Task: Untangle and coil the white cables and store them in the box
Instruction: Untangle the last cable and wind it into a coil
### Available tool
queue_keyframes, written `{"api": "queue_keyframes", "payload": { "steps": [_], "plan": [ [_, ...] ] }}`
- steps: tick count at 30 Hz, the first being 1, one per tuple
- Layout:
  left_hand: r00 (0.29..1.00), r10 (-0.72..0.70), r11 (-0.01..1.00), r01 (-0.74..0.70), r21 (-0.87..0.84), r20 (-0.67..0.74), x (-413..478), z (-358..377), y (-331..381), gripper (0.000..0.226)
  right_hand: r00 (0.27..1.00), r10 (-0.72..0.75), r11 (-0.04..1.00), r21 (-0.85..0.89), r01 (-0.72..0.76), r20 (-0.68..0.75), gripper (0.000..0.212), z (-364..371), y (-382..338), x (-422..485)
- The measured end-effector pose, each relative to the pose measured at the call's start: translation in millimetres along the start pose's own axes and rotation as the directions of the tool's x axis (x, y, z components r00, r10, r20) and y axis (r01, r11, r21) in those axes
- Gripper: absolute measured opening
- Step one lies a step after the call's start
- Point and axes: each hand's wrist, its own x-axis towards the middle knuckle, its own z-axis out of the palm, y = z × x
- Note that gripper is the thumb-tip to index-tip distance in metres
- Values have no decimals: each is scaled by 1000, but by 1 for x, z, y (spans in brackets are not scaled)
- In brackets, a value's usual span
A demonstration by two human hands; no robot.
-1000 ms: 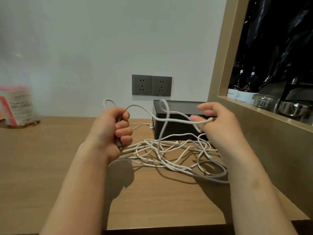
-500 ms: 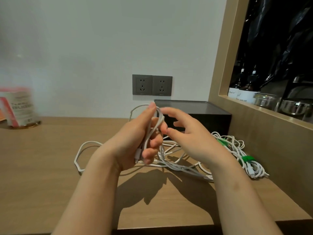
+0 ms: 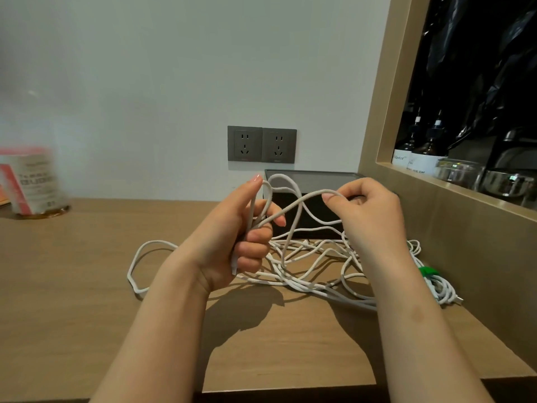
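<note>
Over the desk (image 3: 87, 286), right hand (image 3: 369, 210) had pulled away from left hand (image 3: 229, 245), pinching a fresh length of white cable (image 3: 291, 206) while left fingers (image 3: 257, 253) clamped what was already coiled; most stayed tangled near the box (image 3: 319, 218).

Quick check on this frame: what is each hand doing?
Left hand: fingers curled round gathered loops of white cable.
Right hand: pinches a strand of white cable that runs across from the other hand.
</note>
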Motion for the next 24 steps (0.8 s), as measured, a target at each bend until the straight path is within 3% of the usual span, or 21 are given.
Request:
{"api": "queue_keyframes", "payload": {
  "steps": [2,7,12,15,20,24],
  "plan": [
    [999,10,999,-8,42,-39,2,0,-2,48,999,28,1000,-9,-28,15,8,-4,-3,1],
    [992,56,926,-10,376,-113,8,4,-14,48,932,53,984,139,-109,358,18,0,-19,-7],
    [994,30,966,-56,254,106,2,4,-9,57,974,-38,997,67,23,222,25,1,-12,-6],
    [982,103,942,-148,301,158,-2,3,-7,39,987,-23,999,46,16,159,16,2,-8,-5],
    [983,183,957,-182,227,15,0,9,-5,37,992,5,1000,2,-5,130,13,6,-4,-4],
    [965,219,974,-209,82,-144,7,10,-6,43,970,-36,999,1,37,242,11,7,-4,-5]
  ]
}}
